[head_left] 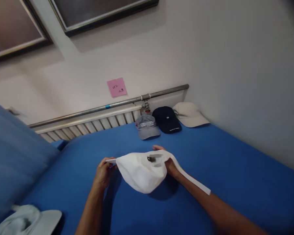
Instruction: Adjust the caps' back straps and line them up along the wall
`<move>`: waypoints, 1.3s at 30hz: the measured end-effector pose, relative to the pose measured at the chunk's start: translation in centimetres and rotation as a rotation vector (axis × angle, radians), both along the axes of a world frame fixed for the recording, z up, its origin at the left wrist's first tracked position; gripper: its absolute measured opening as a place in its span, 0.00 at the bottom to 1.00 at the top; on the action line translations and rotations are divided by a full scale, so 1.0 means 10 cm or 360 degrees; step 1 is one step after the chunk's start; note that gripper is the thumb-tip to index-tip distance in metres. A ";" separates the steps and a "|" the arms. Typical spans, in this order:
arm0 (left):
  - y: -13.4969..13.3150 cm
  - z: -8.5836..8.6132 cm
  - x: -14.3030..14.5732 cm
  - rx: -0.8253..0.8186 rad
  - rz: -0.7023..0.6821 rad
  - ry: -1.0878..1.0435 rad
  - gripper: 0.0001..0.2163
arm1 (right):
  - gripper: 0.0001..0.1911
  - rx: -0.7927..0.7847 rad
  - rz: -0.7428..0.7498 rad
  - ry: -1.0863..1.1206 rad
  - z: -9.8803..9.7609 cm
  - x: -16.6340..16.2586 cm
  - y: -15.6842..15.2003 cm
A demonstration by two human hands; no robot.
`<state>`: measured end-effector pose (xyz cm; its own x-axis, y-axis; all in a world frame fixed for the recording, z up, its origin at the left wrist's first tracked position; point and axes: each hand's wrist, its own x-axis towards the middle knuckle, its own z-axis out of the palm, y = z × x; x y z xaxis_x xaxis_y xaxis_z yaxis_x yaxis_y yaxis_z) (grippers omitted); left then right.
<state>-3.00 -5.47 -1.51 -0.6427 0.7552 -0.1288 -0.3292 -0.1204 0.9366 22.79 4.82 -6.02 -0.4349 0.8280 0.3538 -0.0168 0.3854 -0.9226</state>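
Both my hands hold a white cap point(140, 173) just above the blue table surface point(235, 169). My left hand point(103, 173) is closed in a pinch on the cap's left edge. At the cap's right side my right hand point(170, 163) grips it, fingers curled round the back. A long white strap point(193, 179) trails from the cap over my right forearm. A small metal buckle point(151, 159) shows at the cap's top.
A grey cap point(147, 126), a dark navy cap point(167, 119) and a beige cap point(189, 114) lie in a row by the wall. Another pale cap point(26, 222) rests at the lower left. A radiator point(88, 124) and a pipe point(112, 105) run along the wall under a pink note point(116, 87).
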 end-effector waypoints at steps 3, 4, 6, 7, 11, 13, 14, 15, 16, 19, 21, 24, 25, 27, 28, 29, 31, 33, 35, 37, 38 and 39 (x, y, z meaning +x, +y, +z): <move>0.20 -0.05 0.10 -0.0010 -0.0030 0.0017 0.06 | 0.20 0.0063 0.0041 -0.0013 0.06 0.06 -0.08; 0.24 -0.07 0.12 -0.0027 -0.0006 0.0022 0.06 | 0.17 0.0110 0.0097 -0.0021 0.07 0.07 -0.11; 0.27 -0.10 0.15 -0.0074 0.0055 0.0040 0.11 | 0.06 0.0209 0.0194 -0.0054 0.07 0.05 -0.16; 0.26 -0.11 0.15 -0.0097 0.0092 0.0049 0.14 | 0.03 0.0245 0.0218 -0.0077 0.06 0.04 -0.18; 0.05 0.04 0.21 -0.0032 0.0209 0.0448 0.15 | 0.07 0.0288 0.0189 -0.0107 0.00 -0.05 -0.23; -0.08 0.23 0.28 0.0070 0.0041 0.0756 0.11 | 0.08 0.0318 0.0169 -0.0095 -0.01 -0.07 -0.25; -0.14 0.33 0.33 0.0075 -0.0095 0.0816 0.09 | 0.09 0.0333 0.0160 -0.0100 -0.01 -0.08 -0.25; -0.18 0.42 0.38 -0.0006 -0.0305 0.0858 0.07 | 0.09 0.0346 0.0151 -0.0111 0.00 -0.09 -0.25; -0.21 0.50 0.43 -0.0122 -0.0549 0.0956 0.05 | 0.09 0.0355 0.0140 -0.0124 0.00 -0.09 -0.25; -0.26 0.62 0.49 -0.0414 -0.1196 0.1270 0.06 | 0.08 0.0389 0.0112 -0.0176 0.02 -0.08 -0.24; -0.26 0.60 0.46 -0.0527 -0.1499 0.1276 0.03 | 0.09 0.0424 0.0106 -0.0229 0.03 -0.06 -0.22; -0.22 0.46 0.33 -0.0340 -0.1473 0.0961 0.04 | 0.13 0.0419 0.0177 -0.0345 0.04 -0.01 -0.17; -0.20 0.40 0.27 -0.0201 -0.1296 0.0789 0.05 | 0.14 0.0396 0.0226 -0.0380 0.04 0.00 -0.15; -0.17 0.27 0.18 0.0031 -0.0840 0.0417 0.08 | 0.14 0.0355 0.0330 -0.0438 0.07 0.04 -0.11; -0.15 0.21 0.14 0.0093 -0.0693 0.0278 0.09 | 0.13 0.0353 0.0358 -0.0466 0.10 0.05 -0.10; -0.14 0.15 0.11 0.0115 -0.0628 0.0181 0.09 | 0.12 0.0366 0.0368 -0.0492 0.13 0.07 -0.10; -0.13 0.06 0.08 0.0079 -0.0668 0.0103 0.11 | 0.11 0.0422 0.0360 -0.0517 0.23 0.09 -0.14; -0.14 0.01 0.07 0.0026 -0.0757 0.0093 0.12 | 0.14 0.0426 0.0390 -0.0522 0.34 0.11 -0.21; -0.15 -0.01 0.07 0.0017 -0.0784 0.0097 0.12 | 0.14 0.0306 0.0464 -0.0538 0.43 0.11 -0.29; -0.16 -0.01 0.07 0.0021 -0.0796 0.0093 0.12 | 0.09 0.0075 0.0543 -0.0519 0.47 0.10 -0.35; -0.16 -0.01 0.07 0.0012 -0.0813 0.0091 0.13 | 0.07 -0.0055 0.0565 -0.0472 0.47 0.09 -0.37; -0.17 -0.02 0.06 -0.0001 -0.0842 0.0089 0.13 | 0.06 -0.0185 0.0576 -0.0402 0.47 0.08 -0.38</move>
<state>-2.38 -7.15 -1.68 -0.1796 0.9780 -0.1058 -0.2944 0.0492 0.9544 23.60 1.05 -1.35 -0.7644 0.6347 0.1132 0.0997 0.2899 -0.9519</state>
